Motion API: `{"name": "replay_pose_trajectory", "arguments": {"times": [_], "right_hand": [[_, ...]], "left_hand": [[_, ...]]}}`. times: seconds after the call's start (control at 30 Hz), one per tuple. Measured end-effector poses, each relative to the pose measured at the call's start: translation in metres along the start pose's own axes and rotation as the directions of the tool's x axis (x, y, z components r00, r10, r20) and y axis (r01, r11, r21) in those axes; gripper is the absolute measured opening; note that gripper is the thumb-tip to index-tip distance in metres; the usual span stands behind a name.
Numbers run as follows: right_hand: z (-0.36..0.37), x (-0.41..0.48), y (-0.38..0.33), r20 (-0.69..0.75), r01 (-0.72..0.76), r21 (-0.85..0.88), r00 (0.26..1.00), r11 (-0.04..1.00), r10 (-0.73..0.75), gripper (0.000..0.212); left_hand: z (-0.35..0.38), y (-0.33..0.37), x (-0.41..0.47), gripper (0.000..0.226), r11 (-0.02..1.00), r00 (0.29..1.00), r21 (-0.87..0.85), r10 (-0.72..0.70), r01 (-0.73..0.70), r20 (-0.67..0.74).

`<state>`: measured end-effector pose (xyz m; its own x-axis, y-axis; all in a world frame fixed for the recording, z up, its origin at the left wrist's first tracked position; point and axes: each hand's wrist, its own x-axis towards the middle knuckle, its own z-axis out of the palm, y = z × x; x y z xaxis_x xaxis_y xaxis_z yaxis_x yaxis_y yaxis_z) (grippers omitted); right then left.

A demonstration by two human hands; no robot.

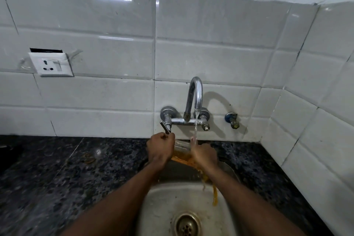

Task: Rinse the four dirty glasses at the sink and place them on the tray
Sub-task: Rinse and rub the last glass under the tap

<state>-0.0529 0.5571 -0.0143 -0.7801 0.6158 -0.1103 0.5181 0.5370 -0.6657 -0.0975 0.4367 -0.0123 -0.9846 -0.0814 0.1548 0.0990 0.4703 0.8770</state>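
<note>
- White tiled wall (pixel 115 53) fills the top half; a dark speckled surface (pixel 57 178) runs below it.
- Counted: one steel sink (pixel 159 207) at 6 o'clock with one drain (pixel 186 225), one curved spout (pixel 195 92), one small valve (pixel 232 119) at 3 o'clock of it, one socket (pixel 51 65) at 9 o'clock, one glass (pixel 181 144).
- Open surface stretches towards 8 o'clock; a side wall closes in at 3 o'clock.
- Left hand (pixel 160 148): fingers curled round the tap lever (pixel 164 126).
- Right hand (pixel 204 154): fingers clamped on the glass, under the water stream (pixel 195 126).
- Glass lies tilted between both hands, clear, with orange liquid (pixel 215 195) spilling into the sink.
</note>
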Motion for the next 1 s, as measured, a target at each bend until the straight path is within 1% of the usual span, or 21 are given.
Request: {"name": "replay_pose_trajectory", "arguments": {"times": [0.03,0.1,0.17,0.2,0.23,0.3,0.33,0.37,0.4,0.47,0.5,0.53,0.57,0.6,0.67,0.7,0.73,0.8,0.83,0.93,1.0], "right_hand": [[-0.001,0.0,0.004,-0.059,0.07,-0.146,0.995,0.987,-0.08,0.066],[-0.006,-0.001,0.011,-0.111,0.27,-0.301,0.943,0.915,-0.315,0.064],[-0.017,-0.003,0.012,0.072,0.537,-0.289,0.838,0.792,-0.542,0.072],[-0.021,-0.003,0.01,0.194,0.625,-0.315,0.779,0.714,-0.596,0.08],[-0.025,-0.003,0.009,0.288,0.682,-0.4,0.728,0.612,-0.623,0.087],[-0.027,-0.002,0.006,0.304,0.7,-0.564,0.669,0.437,-0.678,0.088],[-0.026,-0.003,0.006,0.257,0.696,-0.571,0.655,0.435,-0.711,0.082],[-0.026,-0.006,0.006,0.216,0.708,-0.495,0.661,0.504,-0.718,0.074],[-0.027,-0.005,0.006,0.209,0.702,-0.345,0.705,0.624,-0.678,0.068],[-0.034,0.0,0.007,0.328,0.531,0.029,0.795,0.847,-0.51,0.065],[-0.038,0.004,0.009,0.413,0.419,0.152,0.796,0.895,-0.442,0.068],[-0.041,0.005,0.009,0.475,0.358,0.181,0.783,0.916,-0.4,0.07],[-0.041,0.006,0.009,0.499,0.357,0.159,0.775,0.92,-0.387,0.071],[-0.039,0.003,0.007,0.47,0.401,0.092,0.789,0.911,-0.395,0.07],[-0.031,-0.002,0.006,0.265,0.547,-0.193,0.828,0.814,-0.494,0.074],[-0.027,-0.004,0.007,0.17,0.586,-0.332,0.808,0.739,-0.564,0.078],[-0.024,-0.005,0.008,0.125,0.593,-0.391,0.792,0.704,-0.598,0.082],[-0.024,-0.006,0.01,0.138,0.59,-0.332,0.802,0.736,-0.581,0.081],[-0.028,-0.005,0.01,0.196,0.577,-0.243,0.816,0.779,-0.544,0.08],[-0.041,-0.002,0.009,0.39,0.409,0.091,0.824,0.908,-0.41,0.084],[-0.043,-0.005,0.006,0.352,0.442,0.022,0.836,0.897,-0.421,0.079]], "left_hand": [[0.0,-0.002,0.002,0.038,0.999,0.999,-0.002,-0.037,0.037,0.008],[-0.001,-0.002,0.003,0.039,0.993,0.993,-0.004,-0.114,0.114,0.016],[-0.002,-0.003,0.007,0.041,0.983,0.983,-0.022,-0.18,0.181,0.032],[-0.002,-0.002,0.01,0.042,0.982,0.982,-0.021,-0.185,0.186,0.045],[-0.002,0.001,0.01,0.043,0.984,0.982,0.0,-0.175,0.176,0.065],[0.0,0.008,0.01,0.042,0.994,0.988,0.062,-0.096,0.089,0.121],[0.002,0.011,0.011,0.041,0.996,0.989,0.087,-0.041,0.028,0.145],[0.0,0.016,0.01,0.039,0.993,0.986,0.113,0.017,-0.036,0.168],[-0.003,0.02,0.01,0.037,0.985,0.976,0.124,0.096,-0.121,0.193],[-0.009,0.022,0.013,0.035,0.922,0.897,0.07,0.349,-0.38,0.273],[-0.013,0.023,0.014,0.037,0.871,0.835,0.037,0.457,-0.49,0.305],[-0.016,0.023,0.016,0.036,0.819,0.778,0.015,0.539,-0.574,0.324],[-0.016,0.024,0.015,0.035,0.797,0.759,0.027,0.565,-0.604,0.322],[-0.013,0.023,0.012,0.033,0.803,0.773,0.049,0.553,-0.594,0.309],[-0.004,0.027,0.005,0.034,0.889,0.889,0.154,0.39,-0.432,0.239],[-0.001,0.03,0.001,0.035,0.923,0.942,0.218,0.28,-0.317,0.185],[0.003,0.032,-0.001,0.037,0.929,0.964,0.267,0.222,-0.255,0.149],[0.01,0.026,0.003,0.038,0.915,0.949,0.255,0.286,-0.312,0.136],[0.008,0.024,0.004,0.037,0.907,0.922,0.178,0.356,-0.38,0.156],[-0.001,0.019,0.006,0.028,0.805,0.786,-0.045,0.588,-0.591,0.19],[-0.002,0.02,0.005,0.027,0.794,0.783,0.005,0.598,-0.607,0.17]]}}
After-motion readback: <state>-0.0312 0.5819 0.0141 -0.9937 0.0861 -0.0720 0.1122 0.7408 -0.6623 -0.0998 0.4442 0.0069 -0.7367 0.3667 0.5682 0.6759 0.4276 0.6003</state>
